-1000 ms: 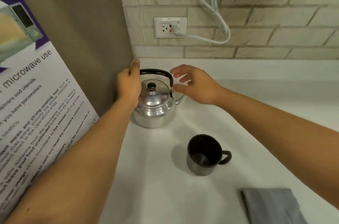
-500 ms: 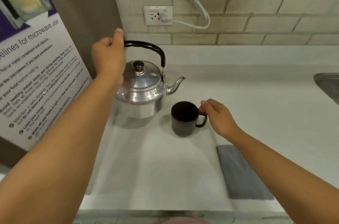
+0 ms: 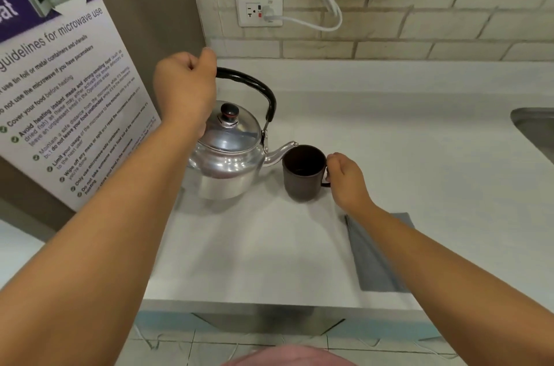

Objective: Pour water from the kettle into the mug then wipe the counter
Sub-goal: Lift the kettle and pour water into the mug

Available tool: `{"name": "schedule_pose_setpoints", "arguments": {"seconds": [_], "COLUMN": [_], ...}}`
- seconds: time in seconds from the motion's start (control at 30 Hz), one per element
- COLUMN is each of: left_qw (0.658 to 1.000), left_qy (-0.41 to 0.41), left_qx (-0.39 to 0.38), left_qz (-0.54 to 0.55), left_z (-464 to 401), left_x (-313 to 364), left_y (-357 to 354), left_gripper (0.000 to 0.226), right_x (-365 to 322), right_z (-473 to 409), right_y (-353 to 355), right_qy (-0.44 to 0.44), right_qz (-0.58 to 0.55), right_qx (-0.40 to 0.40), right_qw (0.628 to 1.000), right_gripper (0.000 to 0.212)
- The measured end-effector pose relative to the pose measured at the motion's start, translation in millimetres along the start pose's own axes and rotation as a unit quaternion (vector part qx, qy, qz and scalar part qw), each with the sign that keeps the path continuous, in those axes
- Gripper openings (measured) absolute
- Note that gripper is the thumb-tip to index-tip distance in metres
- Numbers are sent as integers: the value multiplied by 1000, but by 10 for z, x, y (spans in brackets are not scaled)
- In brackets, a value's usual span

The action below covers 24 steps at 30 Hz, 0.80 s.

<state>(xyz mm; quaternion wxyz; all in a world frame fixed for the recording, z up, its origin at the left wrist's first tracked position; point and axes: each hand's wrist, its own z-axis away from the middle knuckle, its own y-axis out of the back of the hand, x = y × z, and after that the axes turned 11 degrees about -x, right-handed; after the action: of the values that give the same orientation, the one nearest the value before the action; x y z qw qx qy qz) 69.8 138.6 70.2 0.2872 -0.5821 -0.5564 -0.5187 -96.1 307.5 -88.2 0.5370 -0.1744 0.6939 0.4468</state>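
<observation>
Kettle [image 3: 230, 153] is hanging from my left hand [image 3: 186, 90], fist closing on its black handle [image 3: 254, 87], spout meeting the mug [image 3: 302, 174]; my right hand [image 3: 344, 177] is gripping the mug's handle.

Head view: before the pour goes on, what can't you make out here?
- Kettle contents: hidden by its lid.
- Mug water level: dark inside, unclear.
- Left hand grip on the handle: fingers hidden behind the hand.
- Cloth: partly covered by the right forearm.
- Sink: cut off by the right edge.
</observation>
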Motion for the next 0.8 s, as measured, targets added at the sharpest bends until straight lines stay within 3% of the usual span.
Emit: {"name": "schedule_pose_setpoints", "arguments": {"seconds": [0.8], "left_qw": [978], "left_qy": [-106], "left_qx": [-87], "left_qz": [-155], "left_z": [4], "left_x": [236], "left_y": [-295], "left_gripper": [30], "right_x": [1], "right_z": [-18], "right_y": [129], "right_qy": [6], "right_qz": [22], "right_qx": [-57], "right_qw": [998], "right_gripper": [32]}}
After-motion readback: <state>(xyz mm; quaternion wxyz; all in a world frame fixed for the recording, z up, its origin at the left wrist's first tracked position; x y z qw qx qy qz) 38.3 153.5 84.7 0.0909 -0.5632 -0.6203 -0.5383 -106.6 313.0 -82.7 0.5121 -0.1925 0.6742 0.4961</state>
